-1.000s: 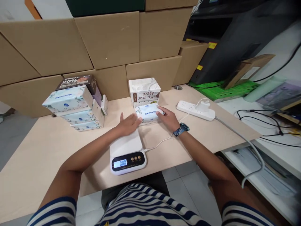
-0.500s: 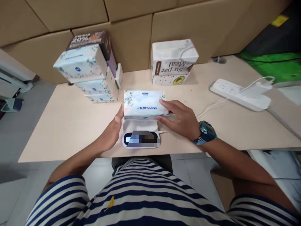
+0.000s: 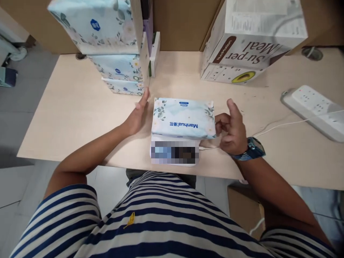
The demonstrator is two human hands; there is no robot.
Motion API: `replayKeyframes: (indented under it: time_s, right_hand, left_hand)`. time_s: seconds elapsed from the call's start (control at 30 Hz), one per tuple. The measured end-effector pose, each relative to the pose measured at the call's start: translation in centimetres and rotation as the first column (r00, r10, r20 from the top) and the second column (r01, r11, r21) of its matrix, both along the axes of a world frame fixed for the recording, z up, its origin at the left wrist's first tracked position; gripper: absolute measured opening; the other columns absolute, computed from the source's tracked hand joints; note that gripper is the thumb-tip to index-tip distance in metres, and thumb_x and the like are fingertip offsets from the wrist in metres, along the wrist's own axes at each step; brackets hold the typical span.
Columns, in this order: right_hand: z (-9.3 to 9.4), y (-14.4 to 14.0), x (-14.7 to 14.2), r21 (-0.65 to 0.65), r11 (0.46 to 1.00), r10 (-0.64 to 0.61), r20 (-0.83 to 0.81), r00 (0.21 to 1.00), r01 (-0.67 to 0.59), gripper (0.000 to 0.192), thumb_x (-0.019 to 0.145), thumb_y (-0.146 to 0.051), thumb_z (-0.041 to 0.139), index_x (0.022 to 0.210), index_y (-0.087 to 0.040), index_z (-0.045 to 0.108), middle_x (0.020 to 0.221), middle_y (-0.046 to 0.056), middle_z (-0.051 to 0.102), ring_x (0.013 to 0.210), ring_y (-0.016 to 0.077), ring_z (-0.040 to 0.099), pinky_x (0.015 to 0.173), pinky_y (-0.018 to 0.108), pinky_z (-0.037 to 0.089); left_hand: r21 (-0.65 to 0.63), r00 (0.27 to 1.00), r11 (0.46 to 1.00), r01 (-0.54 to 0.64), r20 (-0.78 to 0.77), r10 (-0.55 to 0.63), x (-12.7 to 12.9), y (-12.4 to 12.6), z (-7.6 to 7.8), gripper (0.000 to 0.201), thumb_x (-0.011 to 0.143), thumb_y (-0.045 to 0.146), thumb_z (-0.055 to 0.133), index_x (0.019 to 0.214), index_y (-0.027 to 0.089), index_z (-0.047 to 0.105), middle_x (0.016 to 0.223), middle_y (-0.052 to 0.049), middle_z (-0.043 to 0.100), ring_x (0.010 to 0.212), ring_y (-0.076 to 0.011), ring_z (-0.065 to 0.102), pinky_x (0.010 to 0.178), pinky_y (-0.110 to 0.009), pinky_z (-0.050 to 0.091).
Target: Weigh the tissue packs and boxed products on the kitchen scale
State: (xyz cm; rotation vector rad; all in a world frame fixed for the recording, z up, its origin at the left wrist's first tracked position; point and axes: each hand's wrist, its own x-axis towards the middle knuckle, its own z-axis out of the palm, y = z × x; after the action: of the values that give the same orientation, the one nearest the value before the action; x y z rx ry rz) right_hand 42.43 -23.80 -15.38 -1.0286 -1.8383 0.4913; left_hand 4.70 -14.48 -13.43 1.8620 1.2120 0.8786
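Both hands have come off the pale blue floral soft pack of tissues (image 3: 184, 118), which half a second ago was gripped at both ends and now lies flat on the small white digital kitchen scale (image 3: 175, 152) at the near edge of the light wooden table (image 3: 67, 118). The left hand (image 3: 137, 116) rests open, fingers straight, just beside the pack's left end; whether it touches the wrapper cannot be told. The right hand (image 3: 232, 127), loosely curled with the thumb raised, hovers just off the right end above a blue wristwatch (image 3: 251, 150). The scale's display is blurred. For a true reading, both hands are best kept clear and the pack centred, not overhanging onto the table. Beyond, to the left, stands a stack of matching floral tissue packs (image 3: 115, 46); to the right a white cardboard "Su-per Meal" box (image 3: 252, 39), and further right a white power strip (image 3: 314, 107).
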Motion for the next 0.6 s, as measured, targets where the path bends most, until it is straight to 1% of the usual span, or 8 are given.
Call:
replayKeyframes:
  time_s: [0.07, 0.13, 0.23, 0.3, 0.4, 0.47, 0.53, 0.6]
  right_hand:
    - [0.4, -0.1, -0.2, 0.015, 0.999, -0.048, -0.049, 0.998, 0.049, 0.103, 0.093, -0.097, 0.045, 0.179, -0.042, 0.029, 0.089, 0.003, 0.077, 0.046, 0.0133, 0.042, 0.043, 0.030, 0.042]
    - [0.7, -0.1, -0.4, -0.004, 0.994, -0.105, -0.075, 0.992, 0.105, 0.102, 0.093, -0.099, 0.039, 0.177, -0.043, 0.033, 0.084, 0.004, 0.076, 0.045, 0.0138, 0.038, 0.042, 0.031, 0.039]
    - [0.8, 0.1, -0.2, -0.032, 0.996, -0.092, -0.103, 0.990, 0.089, 0.095, 0.095, -0.097, 0.041, 0.175, -0.045, 0.038, 0.082, 0.004, 0.074, 0.045, 0.0138, 0.037, 0.041, 0.032, 0.034]
    - [0.6, 0.2, 0.0, -0.037, 0.998, -0.060, -0.112, 0.992, 0.056, 0.095, 0.093, -0.098, 0.043, 0.174, -0.050, 0.037, 0.086, 0.004, 0.074, 0.046, 0.0139, 0.040, 0.040, 0.030, 0.033]
    - [0.5, 0.3, 0.2, -0.019, 0.999, -0.032, -0.135, 0.990, 0.030, 0.106, 0.084, -0.107, 0.040, 0.175, -0.053, 0.031, 0.103, 0.005, 0.075, 0.052, 0.0146, 0.049, 0.043, 0.031, 0.039]
    - [0.8, 0.2, -0.2, 0.002, 1.000, -0.028, -0.137, 0.990, 0.028, 0.111, 0.079, -0.109, 0.044, 0.175, -0.055, 0.028, 0.119, 0.007, 0.073, 0.065, 0.0182, 0.061, 0.051, 0.034, 0.049]
    - [1.2, -0.1, -0.8, 0.012, 1.000, -0.022, -0.092, 0.996, 0.023, 0.114, 0.078, -0.107, 0.051, 0.176, -0.057, 0.020, 0.137, 0.009, 0.068, 0.090, 0.0259, 0.072, 0.070, 0.040, 0.061]
    - [1.4, -0.3, -1.3, 0.014, 1.000, -0.013, -0.008, 1.000, 0.013, 0.121, 0.078, -0.108, 0.050, 0.178, -0.055, 0.006, 0.154, 0.010, 0.060, 0.121, 0.0342, 0.072, 0.093, 0.049, 0.065]
  left_hand:
    - [-0.047, 0.999, 0.999, 0.022, 0.035, -0.021, 0.1, 0.5, -0.6, 0.107, 0.089, 0.103, 0.009, 0.173, 0.043, 0.041, 0.181, -0.004, 0.046, 0.175, -0.0334, 0.034, 0.140, -0.060, 0.034]
    - [-0.064, 0.999, 0.998, 0.023, 0.044, -0.020, 0.2, 0.0, -1.0, 0.103, 0.092, 0.103, 0.015, 0.173, 0.044, 0.040, 0.182, -0.002, 0.044, 0.176, -0.0356, 0.031, 0.140, -0.062, 0.033]
    - [-0.019, 1.000, 1.000, -0.004, 0.012, 0.004, 0.5, -1.0, -1.2, 0.106, 0.091, 0.104, 0.024, 0.175, 0.039, 0.037, 0.186, -0.004, 0.035, 0.177, -0.0412, 0.022, 0.140, -0.066, 0.028]
    - [0.009, 0.999, 1.000, 0.020, -0.028, -0.020, 0.4, -1.3, -1.0, 0.112, 0.089, 0.106, 0.034, 0.175, 0.035, 0.036, 0.187, -0.006, 0.032, 0.177, -0.0447, 0.019, 0.138, -0.069, 0.026]
    - [-0.025, 0.989, 0.992, 0.124, -0.082, -0.126, -0.2, -1.2, -0.3, 0.117, 0.083, 0.106, 0.051, 0.172, 0.031, 0.042, 0.186, -0.009, 0.034, 0.176, -0.0480, 0.017, 0.137, -0.072, 0.024]
    - [-0.066, 0.988, 0.989, 0.131, -0.076, -0.136, -0.7, -1.1, 0.2, 0.116, 0.081, 0.104, 0.058, 0.169, 0.030, 0.047, 0.184, -0.010, 0.037, 0.176, -0.0491, 0.017, 0.135, -0.074, 0.024]
    - [-0.093, 0.992, 0.989, 0.114, -0.047, -0.118, -1.0, -1.0, 0.4, 0.114, 0.081, 0.102, 0.060, 0.168, 0.029, 0.049, 0.183, -0.011, 0.037, 0.176, -0.0491, 0.018, 0.134, -0.074, 0.024]
    - [-0.091, 0.989, 0.986, 0.142, -0.023, -0.145, -0.9, -1.0, 0.2, 0.115, 0.082, 0.101, 0.061, 0.170, 0.029, 0.046, 0.183, -0.012, 0.037, 0.176, -0.0487, 0.019, 0.134, -0.074, 0.025]
